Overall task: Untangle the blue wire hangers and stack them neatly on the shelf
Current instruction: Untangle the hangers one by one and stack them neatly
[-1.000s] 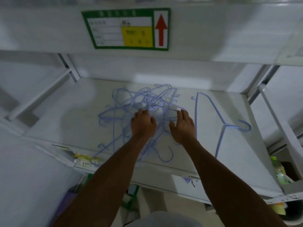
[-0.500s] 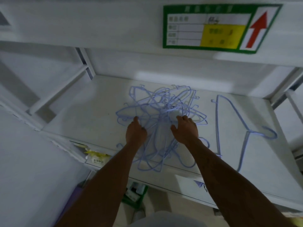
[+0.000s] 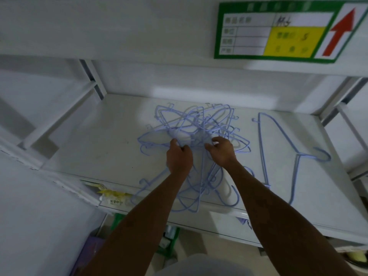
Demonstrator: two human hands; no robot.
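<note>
While my left hand (image 3: 179, 159) and right hand (image 3: 222, 152) pinch wires in the hanger tangle (image 3: 199, 120), its bulk lies at 12 o'clock, the lone hanger (image 3: 261, 140) at 3 o'clock, nearer my right.

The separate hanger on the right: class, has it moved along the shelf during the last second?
No. The separate hanger keeps its place on the shelf, hook toward the right edge; only the camera turned.

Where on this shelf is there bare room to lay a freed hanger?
Bare: the shelf left of the hanger tangle, and the strip between it and the lone hanger. Crowded: middle to front edge, where left hand and right hand grip wires.
</note>
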